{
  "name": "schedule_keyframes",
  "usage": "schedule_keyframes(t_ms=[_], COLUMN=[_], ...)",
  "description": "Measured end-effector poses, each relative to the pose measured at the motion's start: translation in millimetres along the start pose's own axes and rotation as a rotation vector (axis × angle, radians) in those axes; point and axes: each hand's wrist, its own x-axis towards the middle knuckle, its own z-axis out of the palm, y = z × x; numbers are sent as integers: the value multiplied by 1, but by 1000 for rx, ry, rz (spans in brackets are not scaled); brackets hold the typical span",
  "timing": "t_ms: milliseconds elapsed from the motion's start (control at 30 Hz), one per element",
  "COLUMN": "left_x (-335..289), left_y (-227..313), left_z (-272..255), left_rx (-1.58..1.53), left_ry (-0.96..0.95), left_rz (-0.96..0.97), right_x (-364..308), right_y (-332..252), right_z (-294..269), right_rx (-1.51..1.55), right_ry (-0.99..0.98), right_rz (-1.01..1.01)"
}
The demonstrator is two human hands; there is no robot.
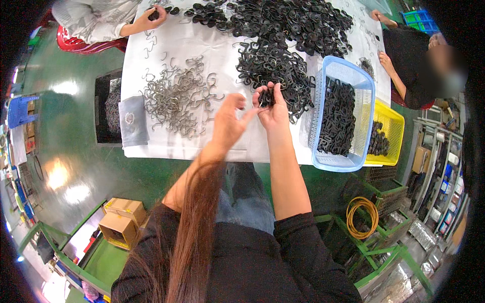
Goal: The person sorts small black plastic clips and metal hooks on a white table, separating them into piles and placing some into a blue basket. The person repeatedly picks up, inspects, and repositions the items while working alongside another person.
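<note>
My right hand is palm up over the near edge of the black pile, its fingers curled round several small black hook-shaped pieces. Beside it on the left, my left hand has its thumb apart from its bent fingers, slightly blurred, with nothing visible between them. The thumb tip comes close to my right hand. Behind the hands, a heap of black hooks spreads over the white-covered table. To the left lies a loose pile of bare metal hooks.
A light-blue basket of black hooks stands at the right, with a yellow basket beyond it. A folded grey cloth lies at the left edge. Black round pieces cover the far table. Co-workers' hands show at both sides.
</note>
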Motion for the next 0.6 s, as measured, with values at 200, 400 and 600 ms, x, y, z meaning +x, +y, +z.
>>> schedule_keyframes(t_ms=[200,400,600], left_x=[-13,-24,-18], left_y=[25,38,40], left_z=[-1,-8,-23], left_rx=[103,-62,-316], left_ry=[22,104,225], left_rz=[26,-3,-178], right_x=[-17,-29,-57], right_y=[23,23,-35], right_z=[9,2,-1], right_rx=[-159,121,232], right_ry=[-50,-55,-38], right_rz=[-53,31,-20])
